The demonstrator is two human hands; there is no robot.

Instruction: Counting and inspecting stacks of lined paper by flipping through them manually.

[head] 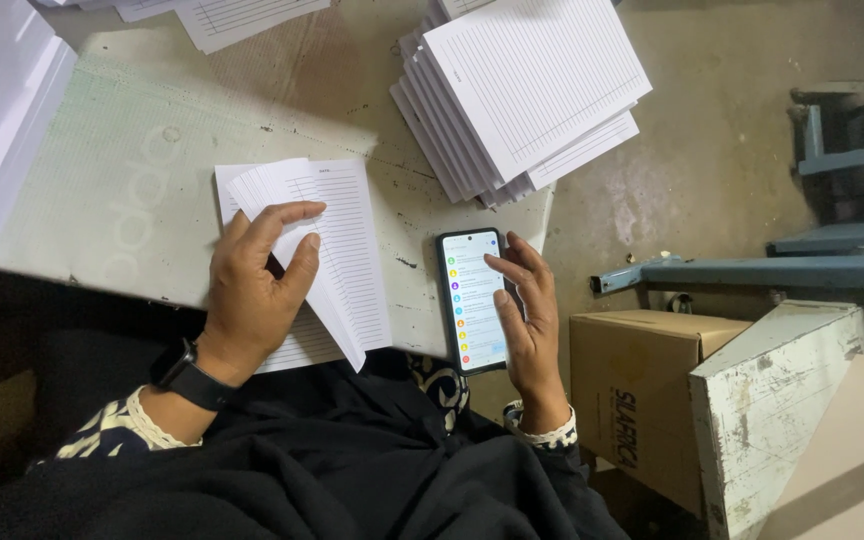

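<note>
My left hand (pixel 257 290) rests on a small fanned sheaf of ruled sheets (pixel 342 250) lying near the front edge of the worn, pale worktable (pixel 122 190). The fingers (pixel 277 222) are curled over the fanned corners and the thumb (pixel 300 265) presses against the paper from the side, so a few leaves are pinched between thumb and fingers while the heel of the hand weighs the rest down. A black smartwatch (pixel 187 375) sits on that wrist.

My right hand (pixel 530 320) is at a smartphone (pixel 472 300) that lies face up on the table just right of the sheaf, its lower end reaching past the table's edge toward my lap. The screen is lit and shows a list with coloured dots. My fingers are loosely spread, 1 fingertip (pixel 492 260) touching the glass near the top and the palm lying along the phone's right side; nothing is gripped.

Beyond the phone, at the far right corner of the table, stands a slanting stack of ruled notepads (pixel 532 85). A cardboard box (pixel 632 390) stands on the floor to my right, beside a chipped white wooden block (pixel 777 400).
</note>
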